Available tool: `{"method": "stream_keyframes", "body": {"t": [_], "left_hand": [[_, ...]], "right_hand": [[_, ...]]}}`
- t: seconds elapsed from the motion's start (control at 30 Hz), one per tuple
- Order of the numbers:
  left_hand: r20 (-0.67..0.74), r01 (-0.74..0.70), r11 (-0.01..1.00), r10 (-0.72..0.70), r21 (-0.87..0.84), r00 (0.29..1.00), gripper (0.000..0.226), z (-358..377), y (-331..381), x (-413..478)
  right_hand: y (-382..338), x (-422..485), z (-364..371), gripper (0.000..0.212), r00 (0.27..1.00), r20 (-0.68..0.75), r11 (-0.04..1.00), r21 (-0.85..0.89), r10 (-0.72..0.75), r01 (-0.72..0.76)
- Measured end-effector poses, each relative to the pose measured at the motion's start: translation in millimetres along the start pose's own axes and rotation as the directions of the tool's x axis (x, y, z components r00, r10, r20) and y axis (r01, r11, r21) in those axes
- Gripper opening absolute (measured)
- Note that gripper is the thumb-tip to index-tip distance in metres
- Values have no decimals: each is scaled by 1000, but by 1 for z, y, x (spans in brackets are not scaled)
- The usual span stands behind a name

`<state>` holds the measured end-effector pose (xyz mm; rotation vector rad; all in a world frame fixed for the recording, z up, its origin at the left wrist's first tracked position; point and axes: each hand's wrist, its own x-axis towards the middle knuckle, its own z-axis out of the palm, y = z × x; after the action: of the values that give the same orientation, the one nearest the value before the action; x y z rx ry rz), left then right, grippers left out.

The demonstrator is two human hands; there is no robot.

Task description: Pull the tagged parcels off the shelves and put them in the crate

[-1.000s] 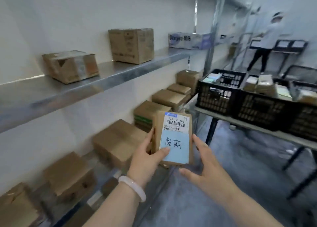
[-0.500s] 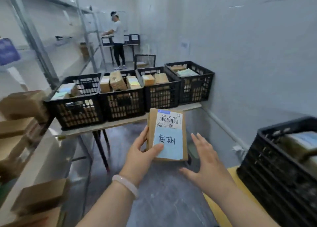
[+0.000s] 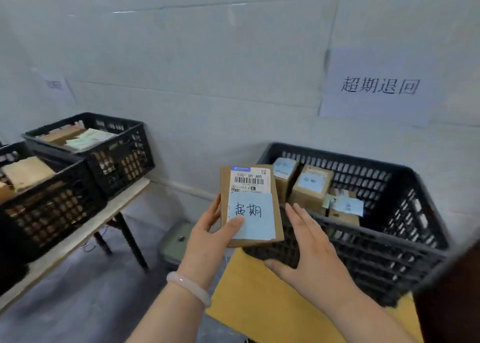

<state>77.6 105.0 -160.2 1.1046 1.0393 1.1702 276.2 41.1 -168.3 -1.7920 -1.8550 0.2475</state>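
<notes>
Newly arrived, the parcel (image 3: 250,205) hung before a crate (image 3: 376,252) of labelled boxes (image 3: 311,187) beyond the hands; left hand (image 3: 207,241) gripped it, right hand (image 3: 309,254) spread open beside.

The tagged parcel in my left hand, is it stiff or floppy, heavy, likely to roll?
Probably stiff: the tagged parcel shows flat faces though the left hand grips only one side. Likely light, as one hand carries it. Boxy, so unlikely to roll.

Parcel depot: black crates (image 3: 389,239) of labelled boxes (image 3: 310,187), printed wall sign (image 3: 379,85) (Chinese characters).
</notes>
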Motion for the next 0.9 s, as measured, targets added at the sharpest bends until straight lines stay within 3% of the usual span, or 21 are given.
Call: {"method": "stream_keyframes", "body": {"t": [0.37, 0.5, 0.7, 0.9], "left_hand": [[332, 1, 986, -58, 169, 941, 55, 170, -1, 109], [322, 88, 964, -170, 252, 931, 62, 236, -19, 145], [304, 231, 884, -370, 407, 878, 52, 303, -66, 188], [233, 153, 745, -386, 649, 893, 67, 325, -111, 216]], "right_hand": [[127, 24, -75, 104, 945, -206, 966, -5, 252, -259], [181, 44, -94, 105, 924, -192, 941, -9, 332, -340], [249, 74, -102, 100, 910, -110, 913, -36, 401, -407], [288, 95, -90, 81, 896, 10, 896, 1, 444, -444]]}}
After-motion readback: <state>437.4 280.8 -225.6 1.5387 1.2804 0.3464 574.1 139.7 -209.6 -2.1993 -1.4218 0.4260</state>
